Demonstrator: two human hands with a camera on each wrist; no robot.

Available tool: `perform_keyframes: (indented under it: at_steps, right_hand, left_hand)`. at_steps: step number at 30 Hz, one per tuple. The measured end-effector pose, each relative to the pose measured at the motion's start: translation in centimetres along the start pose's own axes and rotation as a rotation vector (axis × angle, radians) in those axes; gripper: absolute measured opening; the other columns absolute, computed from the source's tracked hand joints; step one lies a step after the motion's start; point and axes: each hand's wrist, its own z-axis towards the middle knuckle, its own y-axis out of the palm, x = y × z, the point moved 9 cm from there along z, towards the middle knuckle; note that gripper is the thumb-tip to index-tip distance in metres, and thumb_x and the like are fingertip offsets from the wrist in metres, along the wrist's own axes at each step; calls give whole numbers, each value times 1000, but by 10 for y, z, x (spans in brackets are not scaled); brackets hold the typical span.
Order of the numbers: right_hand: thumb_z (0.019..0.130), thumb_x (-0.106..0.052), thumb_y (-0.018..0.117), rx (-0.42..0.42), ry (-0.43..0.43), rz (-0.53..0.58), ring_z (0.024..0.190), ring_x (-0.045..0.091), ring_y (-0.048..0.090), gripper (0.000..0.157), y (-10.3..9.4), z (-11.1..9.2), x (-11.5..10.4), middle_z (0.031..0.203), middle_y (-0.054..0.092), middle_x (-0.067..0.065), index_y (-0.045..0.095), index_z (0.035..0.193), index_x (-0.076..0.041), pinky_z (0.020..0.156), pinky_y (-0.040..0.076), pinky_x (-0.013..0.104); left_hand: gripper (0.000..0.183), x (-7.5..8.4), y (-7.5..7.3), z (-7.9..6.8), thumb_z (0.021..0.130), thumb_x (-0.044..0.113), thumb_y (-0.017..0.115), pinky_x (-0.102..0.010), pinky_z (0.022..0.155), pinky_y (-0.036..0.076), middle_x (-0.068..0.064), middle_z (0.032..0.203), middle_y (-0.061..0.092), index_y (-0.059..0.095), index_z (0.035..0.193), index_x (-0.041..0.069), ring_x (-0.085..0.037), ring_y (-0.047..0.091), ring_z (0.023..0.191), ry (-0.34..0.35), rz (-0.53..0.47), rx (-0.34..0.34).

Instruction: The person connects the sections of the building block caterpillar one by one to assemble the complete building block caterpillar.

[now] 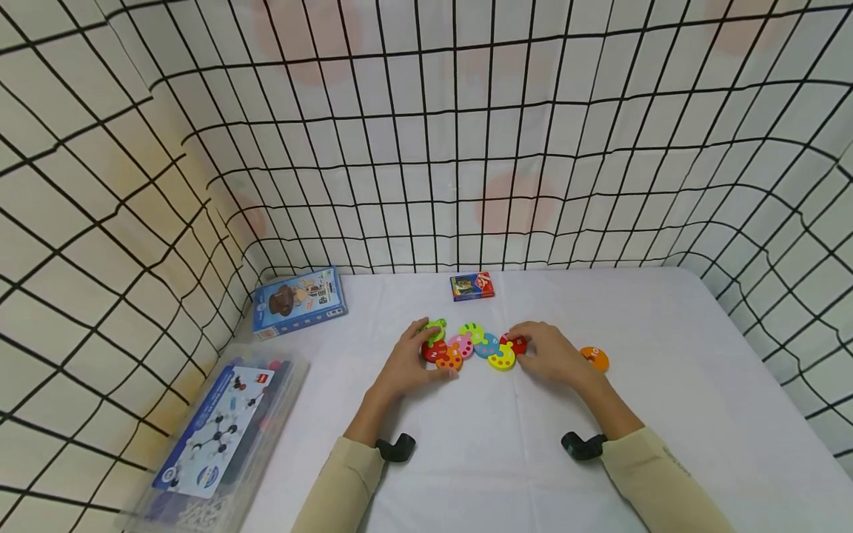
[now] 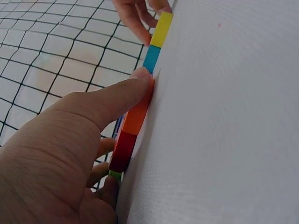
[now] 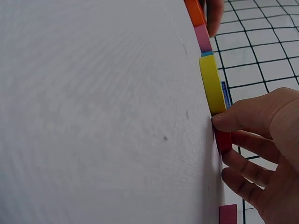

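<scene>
Flat, spotted puzzle pieces shaped like ladybugs run in a joined wavy row across the white table. My left hand (image 1: 404, 363) curves round the row's left end. Its thumb (image 2: 126, 95) lies along the orange piece (image 2: 138, 109), and its fingers reach behind the red piece (image 2: 123, 151) and over the green end piece (image 1: 436, 331). At the other end, my right hand (image 1: 549, 354) pinches a red piece (image 3: 223, 140) by its edges, right beside the yellow piece (image 3: 212, 84). Pink (image 1: 461, 345), light green (image 1: 472, 332) and blue (image 1: 487, 345) pieces lie between the hands.
A loose orange piece (image 1: 595, 359) lies right of the right wrist. Behind the row is a small red-and-blue box (image 1: 472, 286). A blue box (image 1: 300, 302) and a clear plastic case (image 1: 266, 444) stand at the left. Black grid netting (image 1: 426, 163) surrounds the table's back and sides.
</scene>
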Motion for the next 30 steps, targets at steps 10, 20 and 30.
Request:
perform_keyframes:
  at_steps: [10,20,30]
  right_hand:
    - [92,-11,73,33,-21,5,131,39,57,37,-7,-4,-3,151,53,16,69,129,-11,108,50,58]
    - [89,-15,76,117,9,46,111,32,63,38,-26,-19,11,135,63,11,69,126,-13,92,59,50]
    - [90,-17,76,140,42,29,103,29,61,41,-46,-46,37,121,66,15,67,129,-9,82,59,42]
  left_hand:
    - [87,3,0,1,76,55,86,-56,122,33,-1,169,30,53,151,24,-29,28,157,45,20,22]
    - [87,6,-1,0,76,54,86,-57,122,34,-1,169,30,53,151,23,-29,28,157,44,16,18]
    - [88,3,-1,-1,76,55,86,-57,122,34,-2,169,31,53,151,23,-29,28,157,46,22,20]
